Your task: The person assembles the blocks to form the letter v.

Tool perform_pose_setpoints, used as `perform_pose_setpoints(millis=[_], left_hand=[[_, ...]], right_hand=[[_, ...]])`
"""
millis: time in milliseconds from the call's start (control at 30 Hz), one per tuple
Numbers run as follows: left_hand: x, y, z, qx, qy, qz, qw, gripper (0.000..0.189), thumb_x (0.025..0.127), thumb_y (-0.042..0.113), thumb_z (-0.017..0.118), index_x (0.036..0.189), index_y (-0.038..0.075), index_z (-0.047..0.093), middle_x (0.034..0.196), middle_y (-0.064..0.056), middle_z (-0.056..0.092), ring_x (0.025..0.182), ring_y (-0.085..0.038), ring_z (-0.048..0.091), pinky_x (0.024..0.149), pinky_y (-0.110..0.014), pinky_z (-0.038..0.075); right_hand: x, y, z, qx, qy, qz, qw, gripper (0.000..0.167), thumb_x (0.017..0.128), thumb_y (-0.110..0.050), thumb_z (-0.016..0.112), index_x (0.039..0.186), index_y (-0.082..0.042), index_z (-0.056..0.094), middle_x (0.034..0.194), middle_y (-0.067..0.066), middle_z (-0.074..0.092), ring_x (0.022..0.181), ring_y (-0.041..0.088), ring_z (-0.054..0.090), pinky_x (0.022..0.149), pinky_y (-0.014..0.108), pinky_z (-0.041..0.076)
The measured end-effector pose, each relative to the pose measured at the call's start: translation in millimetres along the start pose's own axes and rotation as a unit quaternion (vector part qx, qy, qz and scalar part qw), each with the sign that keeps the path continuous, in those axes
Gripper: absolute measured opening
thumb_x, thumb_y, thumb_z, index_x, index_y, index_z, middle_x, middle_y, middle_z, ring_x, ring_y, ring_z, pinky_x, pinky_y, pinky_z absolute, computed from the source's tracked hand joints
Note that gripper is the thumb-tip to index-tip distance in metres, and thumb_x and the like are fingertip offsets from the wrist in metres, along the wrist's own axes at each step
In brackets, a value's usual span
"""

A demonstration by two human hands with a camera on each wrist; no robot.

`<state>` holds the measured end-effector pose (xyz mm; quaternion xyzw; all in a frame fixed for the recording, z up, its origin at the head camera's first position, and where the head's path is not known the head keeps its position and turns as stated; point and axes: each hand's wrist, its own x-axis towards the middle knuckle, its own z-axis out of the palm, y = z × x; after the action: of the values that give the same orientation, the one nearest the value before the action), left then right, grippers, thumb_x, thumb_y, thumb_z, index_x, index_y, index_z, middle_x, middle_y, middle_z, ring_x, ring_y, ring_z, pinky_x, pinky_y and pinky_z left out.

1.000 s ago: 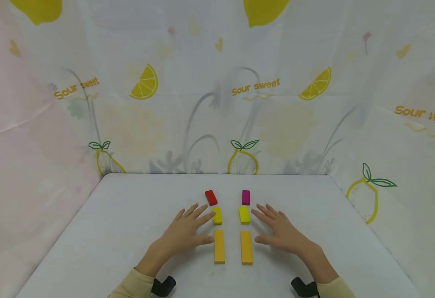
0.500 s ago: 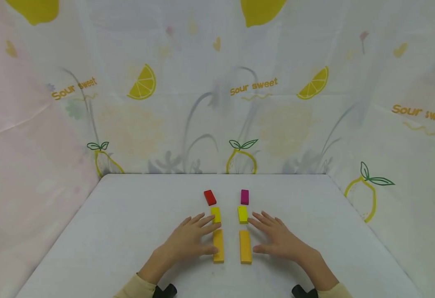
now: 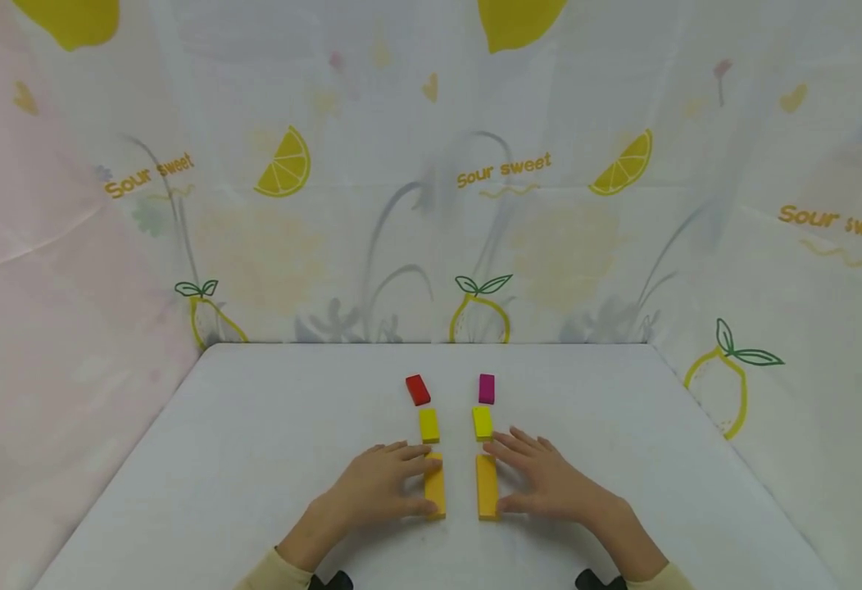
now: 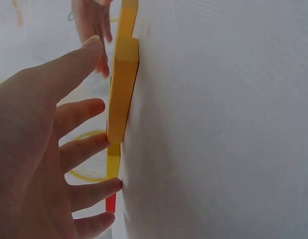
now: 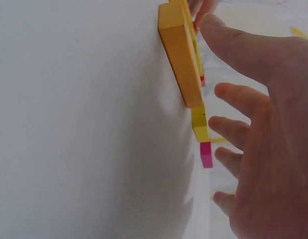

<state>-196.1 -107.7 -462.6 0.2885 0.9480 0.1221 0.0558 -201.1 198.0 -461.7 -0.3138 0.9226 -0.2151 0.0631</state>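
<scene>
My left hand [image 3: 375,485] is spread palm-down beside the left long orange block [image 3: 435,487]; its index fingertip and thumb overlap the block in the head view. The right hand [image 3: 552,487] mirrors it at the right long orange block [image 3: 487,485], thumb tip right at the block's near end. Neither hand grips anything. In the left wrist view, the fingers [image 4: 84,152] point toward the left orange block [image 4: 125,89], thumb apart from them. The right wrist view has the right orange block [image 5: 180,55] lying flat, just beyond the fingertips.
Beyond the orange blocks lie two shorter yellow blocks, left [image 3: 428,426] and right [image 3: 482,422]. Farther back are a red block [image 3: 418,390], slightly turned, and a magenta block [image 3: 486,389]. The white table [image 3: 254,410] ends at a lemon-print curtain [image 3: 372,246].
Both hands have moved back toward the person, from beside the yellow blocks to the long orange blocks. My left hand has also shifted slightly right. The blocks stay in place.
</scene>
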Motion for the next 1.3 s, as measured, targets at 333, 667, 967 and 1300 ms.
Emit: perform_pose_setpoints(millis=[333, 667, 967, 1300], left_hand=[[-1.9, -0.9, 2.6, 0.015, 0.012, 0.019, 0.9996, 0.068, 0.078, 0.076, 0.061, 0.136, 0.040, 0.058, 0.148, 0.007, 0.053, 0.135, -0.030, 0.052, 0.109, -0.057, 0.041], [-3.2, -0.8, 1.6, 0.015, 0.010, 0.021, 0.9996, 0.069, 0.077, 0.075, 0.064, 0.137, 0.040, 0.057, 0.150, 0.008, 0.051, 0.137, -0.030, 0.050, 0.109, -0.056, 0.040], [-0.7, 0.5, 0.2, 0.020, 0.011, 0.024, 0.9995, 0.067, 0.075, 0.074, 0.068, 0.133, 0.040, 0.061, 0.146, 0.010, 0.054, 0.135, -0.024, 0.052, 0.107, -0.056, 0.042], [1.5, 2.3, -1.6, 0.020, 0.013, 0.022, 0.9995, 0.066, 0.073, 0.073, 0.071, 0.129, 0.038, 0.064, 0.143, 0.010, 0.057, 0.132, -0.023, 0.055, 0.105, -0.054, 0.044]], right_hand=[[0.6, -6.5, 6.3, -0.005, -0.036, 0.023, 0.9991, 0.076, 0.083, -0.065, 0.066, 0.147, -0.028, 0.047, 0.155, 0.002, 0.045, 0.150, 0.035, 0.028, 0.115, 0.070, 0.019], [2.4, -6.6, 8.3, -0.015, -0.031, 0.012, 0.9993, 0.076, 0.082, -0.064, 0.067, 0.145, -0.024, 0.050, 0.151, 0.001, 0.049, 0.149, 0.034, 0.031, 0.116, 0.069, 0.019], [0.1, -10.3, 6.8, 0.010, -0.032, 0.012, 0.9994, 0.073, 0.083, -0.059, 0.069, 0.144, -0.022, 0.053, 0.150, 0.001, 0.051, 0.148, 0.035, 0.032, 0.116, 0.069, 0.019], [1.0, -5.4, 9.1, 0.010, -0.030, 0.009, 0.9995, 0.073, 0.083, -0.062, 0.068, 0.144, -0.026, 0.052, 0.150, 0.000, 0.050, 0.148, 0.035, 0.033, 0.115, 0.067, 0.023]])
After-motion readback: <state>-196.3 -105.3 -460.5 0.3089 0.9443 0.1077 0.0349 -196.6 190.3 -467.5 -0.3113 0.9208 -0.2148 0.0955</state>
